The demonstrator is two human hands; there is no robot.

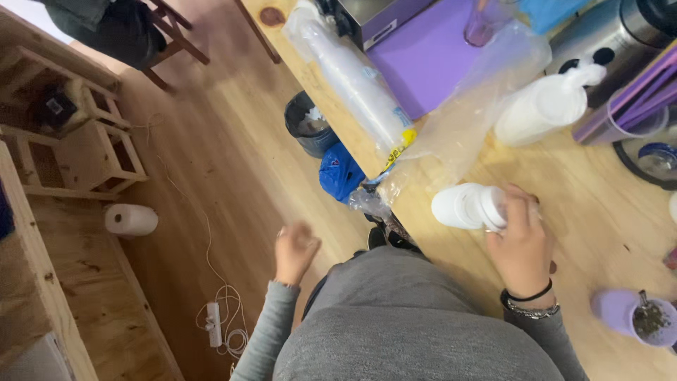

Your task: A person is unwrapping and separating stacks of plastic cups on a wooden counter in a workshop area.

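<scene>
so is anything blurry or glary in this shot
Head view: the left hand is smeared by motion blur; the right hand on the white cups is sharper; soft even light, mild glare on the clear plastic bag; wide-angle tilt skews the table.

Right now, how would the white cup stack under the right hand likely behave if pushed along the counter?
The white cup stack lies on its side, so it would probably roll. It looks like thin plastic, likely light. The right hand grips one end only, so nested cups might slide apart.
</scene>
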